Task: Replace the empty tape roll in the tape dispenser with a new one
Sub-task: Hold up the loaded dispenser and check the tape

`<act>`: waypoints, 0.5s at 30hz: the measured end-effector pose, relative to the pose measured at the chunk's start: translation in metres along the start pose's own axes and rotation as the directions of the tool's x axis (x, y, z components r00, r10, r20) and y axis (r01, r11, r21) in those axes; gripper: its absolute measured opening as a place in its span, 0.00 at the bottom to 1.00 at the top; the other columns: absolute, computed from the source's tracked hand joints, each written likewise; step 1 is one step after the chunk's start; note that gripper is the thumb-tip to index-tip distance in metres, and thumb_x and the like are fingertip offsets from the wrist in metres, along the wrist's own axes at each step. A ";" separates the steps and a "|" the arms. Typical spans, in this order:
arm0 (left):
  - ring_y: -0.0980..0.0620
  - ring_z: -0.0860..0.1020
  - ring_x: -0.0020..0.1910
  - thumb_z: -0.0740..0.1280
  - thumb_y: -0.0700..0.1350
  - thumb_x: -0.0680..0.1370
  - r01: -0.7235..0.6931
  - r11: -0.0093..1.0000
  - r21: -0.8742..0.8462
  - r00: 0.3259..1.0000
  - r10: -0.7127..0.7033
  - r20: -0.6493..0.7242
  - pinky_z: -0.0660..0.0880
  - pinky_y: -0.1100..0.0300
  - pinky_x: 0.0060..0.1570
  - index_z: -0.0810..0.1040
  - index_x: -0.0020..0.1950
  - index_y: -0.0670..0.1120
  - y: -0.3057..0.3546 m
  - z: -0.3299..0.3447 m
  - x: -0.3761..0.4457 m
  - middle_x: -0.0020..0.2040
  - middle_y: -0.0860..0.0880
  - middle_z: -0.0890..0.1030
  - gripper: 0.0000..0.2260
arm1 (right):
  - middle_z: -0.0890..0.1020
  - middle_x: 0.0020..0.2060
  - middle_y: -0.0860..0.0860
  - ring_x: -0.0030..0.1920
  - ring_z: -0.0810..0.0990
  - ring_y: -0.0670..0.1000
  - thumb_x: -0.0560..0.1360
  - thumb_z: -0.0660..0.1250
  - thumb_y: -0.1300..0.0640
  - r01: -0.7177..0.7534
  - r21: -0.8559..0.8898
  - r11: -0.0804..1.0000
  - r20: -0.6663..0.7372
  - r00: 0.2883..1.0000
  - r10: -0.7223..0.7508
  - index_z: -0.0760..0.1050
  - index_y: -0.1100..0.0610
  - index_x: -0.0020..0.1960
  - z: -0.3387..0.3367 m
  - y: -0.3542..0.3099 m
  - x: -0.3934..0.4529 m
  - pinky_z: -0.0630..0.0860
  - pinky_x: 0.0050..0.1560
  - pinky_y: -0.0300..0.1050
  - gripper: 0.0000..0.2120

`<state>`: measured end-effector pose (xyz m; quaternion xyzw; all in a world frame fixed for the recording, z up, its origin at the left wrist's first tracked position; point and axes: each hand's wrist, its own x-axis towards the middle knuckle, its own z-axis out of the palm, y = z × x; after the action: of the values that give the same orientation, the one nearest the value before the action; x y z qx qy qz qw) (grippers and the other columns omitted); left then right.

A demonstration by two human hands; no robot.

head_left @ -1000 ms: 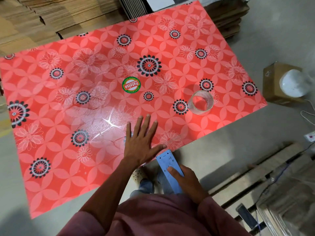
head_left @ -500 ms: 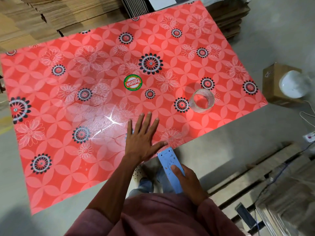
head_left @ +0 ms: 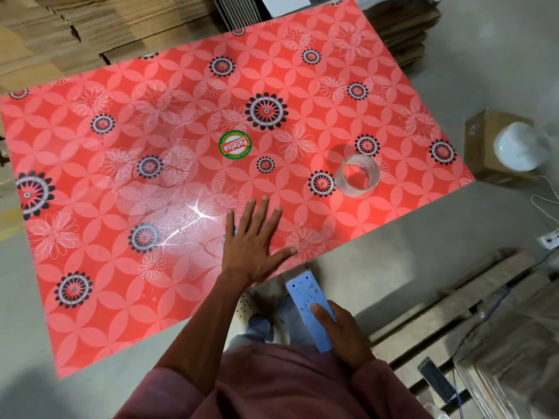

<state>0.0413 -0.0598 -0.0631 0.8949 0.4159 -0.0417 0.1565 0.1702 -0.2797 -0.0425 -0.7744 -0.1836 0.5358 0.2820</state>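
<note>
— Red flowered table (head_left: 127, 267) first: what's on it?

— A clear roll of tape (head_left: 358, 176), well to the right near the far-right corner, standing on its rim. The left hand (head_left: 252, 246) lies flat at the near edge, fingers spread straight, gripping nothing.

— And the dispenser?

— The blue tape dispenser (head_left: 305, 300) is off the table, just past its near edge, toothed end pointing away. The right hand (head_left: 341, 331) clasps its lower part, thumb on top.

— Whether a spent core sits in it?

— Can't tell; only the flat top shows.

— How to proceed well?

— I'd bring the dispenser up over the table, keep fingers clear of the teeth, and reach the free hand right for the roll.

— Anything changed from a second ago?

— Hardly. Both hands stay put and the roll hasn't moved; only the view has crept slightly.
</note>
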 end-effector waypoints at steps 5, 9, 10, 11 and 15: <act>0.46 0.38 0.82 0.46 0.77 0.75 0.000 1.000 0.002 1.000 0.000 0.014 0.40 0.34 0.78 0.41 0.82 0.58 0.000 -0.001 0.001 0.84 0.51 0.39 0.42 | 0.86 0.45 0.50 0.46 0.85 0.47 0.70 0.66 0.32 -0.004 -0.024 1.000 -0.033 0.999 0.003 0.81 0.54 0.49 0.000 0.003 -0.001 0.76 0.45 0.39 0.25; 0.46 0.38 0.82 0.46 0.77 0.75 0.004 1.000 -0.002 1.000 -0.004 0.009 0.40 0.35 0.78 0.41 0.82 0.58 0.000 0.000 0.001 0.84 0.51 0.40 0.41 | 0.87 0.44 0.49 0.44 0.84 0.43 0.79 0.67 0.43 -0.020 -0.055 0.998 -0.026 0.999 0.018 0.82 0.53 0.48 0.001 -0.006 -0.003 0.74 0.43 0.34 0.14; 0.47 0.38 0.82 0.46 0.77 0.75 0.004 1.000 -0.003 1.000 -0.004 0.007 0.40 0.35 0.78 0.41 0.82 0.58 0.000 0.000 0.001 0.84 0.51 0.40 0.41 | 0.86 0.42 0.48 0.42 0.84 0.42 0.79 0.67 0.44 -0.022 -0.065 0.998 -0.030 0.999 0.020 0.82 0.52 0.47 0.001 -0.007 -0.003 0.74 0.43 0.34 0.13; 0.46 0.38 0.82 0.46 0.77 0.75 0.004 1.000 -0.005 1.000 -0.004 0.002 0.40 0.35 0.78 0.42 0.82 0.58 0.000 0.000 0.001 0.84 0.51 0.40 0.41 | 0.86 0.40 0.47 0.41 0.83 0.42 0.79 0.67 0.43 -0.033 -0.084 0.996 -0.038 0.999 0.030 0.82 0.50 0.44 0.002 -0.008 -0.003 0.74 0.42 0.35 0.13; 0.46 0.38 0.82 0.46 0.77 0.75 0.000 1.000 -0.008 1.000 0.000 -0.004 0.39 0.35 0.78 0.41 0.82 0.58 0.000 0.000 0.001 0.84 0.51 0.40 0.41 | 0.80 0.32 0.44 0.37 0.78 0.45 0.77 0.65 0.38 -0.072 -0.188 0.979 -0.096 0.994 0.054 0.75 0.46 0.34 0.005 -0.014 0.002 0.72 0.43 0.42 0.18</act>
<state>0.0420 -0.0595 -0.0628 0.8944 0.4162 -0.0382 0.1594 0.1662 -0.2667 -0.0360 -0.8267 -0.1967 0.4889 0.1970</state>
